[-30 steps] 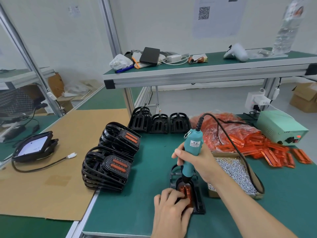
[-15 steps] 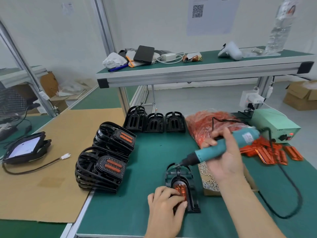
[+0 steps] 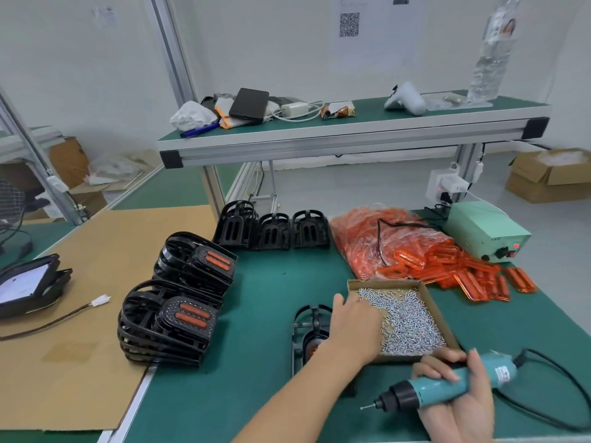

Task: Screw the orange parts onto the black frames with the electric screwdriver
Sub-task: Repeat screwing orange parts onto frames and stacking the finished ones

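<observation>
hands [image 3: 353,327] apart, right [image 3: 460,391] clenched

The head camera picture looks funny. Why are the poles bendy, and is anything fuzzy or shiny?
Head view: the wide lens bows straight things near the edges, like the post leaning at top left. The left hand over the screw box looks soft, and so does the QR code. The light is even and shadows are faint. The orange parts bag shows small bright glints.

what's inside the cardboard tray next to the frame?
The cardboard tray holds a loose heap of small silver screws. The left hand reaches over its near-left corner, hiding the screws there; whether the fingers are pinching one cannot be seen.
</observation>
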Demonstrator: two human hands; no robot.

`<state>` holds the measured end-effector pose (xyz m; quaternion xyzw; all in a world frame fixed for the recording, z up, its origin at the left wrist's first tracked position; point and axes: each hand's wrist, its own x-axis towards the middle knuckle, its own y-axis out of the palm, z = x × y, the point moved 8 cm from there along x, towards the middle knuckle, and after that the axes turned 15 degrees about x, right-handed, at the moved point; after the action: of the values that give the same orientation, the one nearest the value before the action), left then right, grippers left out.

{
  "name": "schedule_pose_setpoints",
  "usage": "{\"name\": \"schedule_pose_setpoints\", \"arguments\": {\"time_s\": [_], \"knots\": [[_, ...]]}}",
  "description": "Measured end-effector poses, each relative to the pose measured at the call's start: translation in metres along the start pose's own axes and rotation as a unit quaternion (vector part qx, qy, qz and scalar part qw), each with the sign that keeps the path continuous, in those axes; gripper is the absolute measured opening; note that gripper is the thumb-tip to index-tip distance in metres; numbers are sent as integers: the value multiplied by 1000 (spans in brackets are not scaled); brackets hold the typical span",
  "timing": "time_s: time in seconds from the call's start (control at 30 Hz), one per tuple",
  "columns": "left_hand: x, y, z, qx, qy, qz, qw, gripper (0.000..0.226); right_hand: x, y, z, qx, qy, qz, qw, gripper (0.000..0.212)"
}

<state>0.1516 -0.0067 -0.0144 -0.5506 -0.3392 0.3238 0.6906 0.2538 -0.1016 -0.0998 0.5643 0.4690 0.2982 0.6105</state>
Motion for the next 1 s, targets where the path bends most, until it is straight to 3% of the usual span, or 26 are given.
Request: {"name": "schedule_pose_setpoints", "arguments": {"time_s": [0.23,0.37,0.47,0.53,0.63,0.8,0.9,1.0], "knots": [[7,10,-19,91,23,15,995,16,0,5,2,-43,10,36,998,36],[7,14,-13,9,2,-13,1000,4,0,5,1,-53,12,40,998,39],[-1,8,-1,-106,-37,-53,992,12,1,5,2,-53,9,37,998,34],[-13,0,10,-243,-81,-74,964,14,1,4,2,-54,12,36,998,34],[-49,-2,33,-452,-167,-68,873,13,1,4,1,-54,25,35,998,39],[-124,17,77,-566,-268,-112,771,15,2,-2,1,-40,14,2,999,22],[-153,31,91,-588,-299,-110,744,21,2,-2,-3,-35,9,-19,999,34],[-168,37,97,-584,-313,-116,740,12,1,0,-9,-21,9,-46,999,36]]}}
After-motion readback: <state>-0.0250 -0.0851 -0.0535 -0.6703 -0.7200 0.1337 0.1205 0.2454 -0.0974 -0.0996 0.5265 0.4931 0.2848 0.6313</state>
